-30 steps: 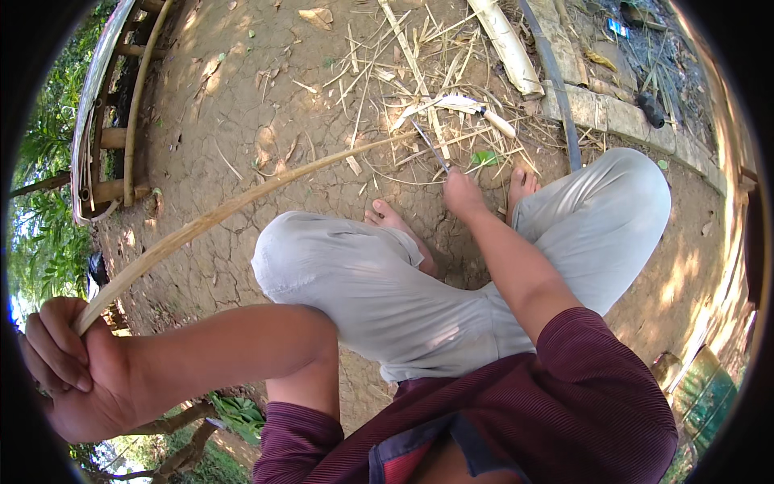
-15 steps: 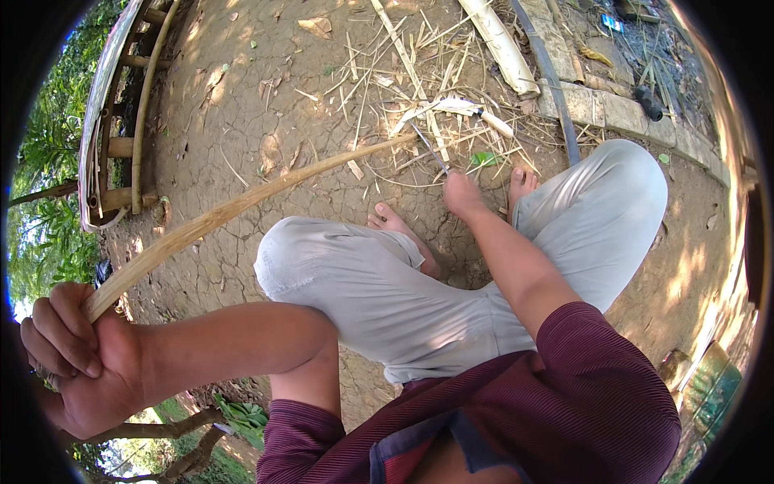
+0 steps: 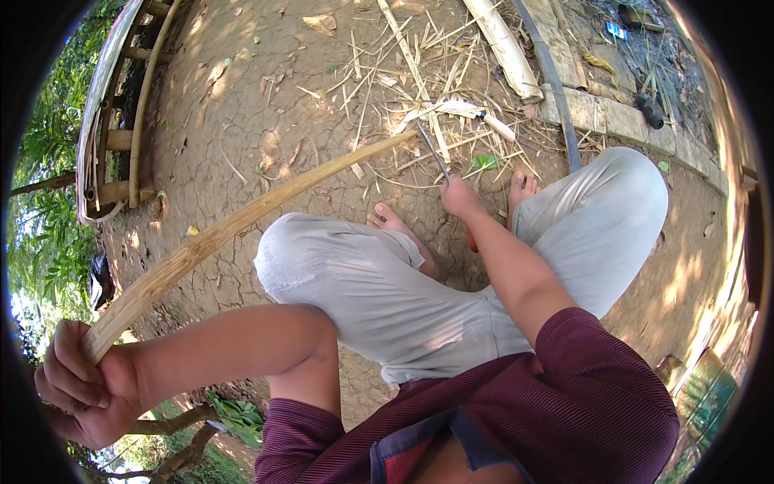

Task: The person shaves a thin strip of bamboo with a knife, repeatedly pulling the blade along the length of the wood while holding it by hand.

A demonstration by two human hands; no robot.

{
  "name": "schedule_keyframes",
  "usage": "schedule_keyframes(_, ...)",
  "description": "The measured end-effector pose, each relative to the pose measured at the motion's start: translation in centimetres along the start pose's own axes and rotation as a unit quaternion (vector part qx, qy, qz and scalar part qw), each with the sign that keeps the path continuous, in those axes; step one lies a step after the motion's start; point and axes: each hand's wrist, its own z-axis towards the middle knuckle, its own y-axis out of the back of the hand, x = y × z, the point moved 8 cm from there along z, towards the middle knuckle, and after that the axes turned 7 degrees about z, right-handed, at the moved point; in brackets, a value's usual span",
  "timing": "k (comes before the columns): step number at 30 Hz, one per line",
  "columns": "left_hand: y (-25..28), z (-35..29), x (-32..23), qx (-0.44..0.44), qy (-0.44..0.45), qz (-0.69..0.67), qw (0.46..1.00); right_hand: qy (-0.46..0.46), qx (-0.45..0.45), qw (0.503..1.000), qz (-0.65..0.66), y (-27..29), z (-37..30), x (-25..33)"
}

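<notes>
My left hand [image 3: 85,385], out at the lower left, is wrapped round the thick end of a long, peeled wooden stick [image 3: 230,226]. The stick slants across the ground to the upper right, its far end close to a knife blade. That thin, dark knife [image 3: 436,151] is in my closed right hand [image 3: 461,198], which is held low between my feet. A bit of reddish handle shows under my wrist. Whether blade and stick touch, I cannot tell. Just beyond, a second knife with a pale wooden handle [image 3: 497,127] lies among the shavings.
Thin wood shavings [image 3: 451,68] litter the cracked earth. A pale pole [image 3: 508,52] and a dark bar [image 3: 551,73] lie at the upper right, beside a row of stone blocks [image 3: 613,113]. A bamboo frame [image 3: 121,141] stands at the left. My bent knees flank my right arm.
My left hand has shifted slightly right and down with the stick's thick end. My right wrist has turned a little, and the reddish handle end has come into view.
</notes>
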Motion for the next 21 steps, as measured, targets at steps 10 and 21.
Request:
schedule_keyframes(10, 0.6, 1.8, 4.7, 0.029, 0.032, 0.011, 0.999, 0.187, -0.027, 0.981, 0.051, 3.0, -5.9, 12.0)
schedule_keyframes(21, 3.4, 2.7, 4.2, -0.056, 0.023, 0.072, 0.996, 0.176, -0.037, 0.983, 0.039, 1.9, -2.1, 11.3)
